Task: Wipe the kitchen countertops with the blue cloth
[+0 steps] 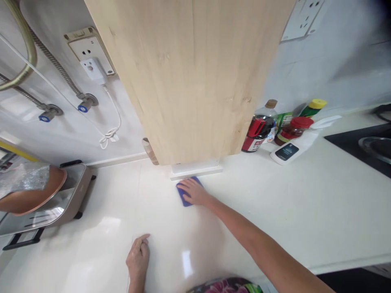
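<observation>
The right hand (195,191) lies at the centre of the frame, open and flat, palm down on a blue cloth (183,199). It presses the cloth rather than gripping it. The spread fingers cover most of the cloth and pin it to the pale tabletop (275,211). The arm is stretched far forward from the lower right.

The cloth sits just in front of a white block (195,169), which lies at the foot of the wall below a light wooden cabinet (192,73). The cabinet fills the upper middle of the frame.

The left hand (139,254), at lower centre, rests on the tabletop with fingers bent and holds nothing. It is well apart from the cloth and looks set down as a prop for the long reach.

At right of centre, a dark sauce bottle (258,134), a red-lidded jar (293,130) and a yellow-capped bottle (313,108) stand bunched against the wall. A white spray bottle (293,148) lies on its side just beside them. Grouped there, they keep to the back edge of the surface.

At the left edge a brown pan (30,195) sits tilted in a metal tray (61,203). Above it, a white plug (90,67) sits in a wall socket, its cable looped.
</observation>
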The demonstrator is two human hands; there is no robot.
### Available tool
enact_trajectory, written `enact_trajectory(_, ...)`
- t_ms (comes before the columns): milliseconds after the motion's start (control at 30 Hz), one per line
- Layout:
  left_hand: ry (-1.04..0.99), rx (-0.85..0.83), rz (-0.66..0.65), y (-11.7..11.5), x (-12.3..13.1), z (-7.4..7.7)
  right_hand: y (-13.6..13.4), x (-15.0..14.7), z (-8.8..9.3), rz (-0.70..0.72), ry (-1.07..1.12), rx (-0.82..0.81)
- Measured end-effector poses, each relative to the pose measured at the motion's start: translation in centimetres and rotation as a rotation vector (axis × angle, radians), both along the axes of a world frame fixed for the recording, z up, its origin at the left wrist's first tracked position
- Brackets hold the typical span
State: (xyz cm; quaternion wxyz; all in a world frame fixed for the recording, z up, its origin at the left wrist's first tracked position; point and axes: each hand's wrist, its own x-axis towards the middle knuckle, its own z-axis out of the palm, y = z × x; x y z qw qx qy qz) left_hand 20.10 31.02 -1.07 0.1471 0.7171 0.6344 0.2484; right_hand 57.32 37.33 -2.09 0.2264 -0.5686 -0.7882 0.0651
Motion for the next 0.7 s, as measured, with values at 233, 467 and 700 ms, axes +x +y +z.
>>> enact_trajectory(233,-0.003,-0.111,0.048,0.3,0.7,0.8,-11.2,13.2,-1.1,-0.459,-0.149,-0.067)
enact_trajectory(467,-0.006,-0.21,0.089,0.0,1.5,2.0,-28.6,19.7,-2.2,-0.861,-0.306,-0.129)
enact_trajectory(700,0.018,-0.234,0.087,0.1,1.7,1.8,-36.1,13.6,-3.2,-1.018,-0.407,-0.123)
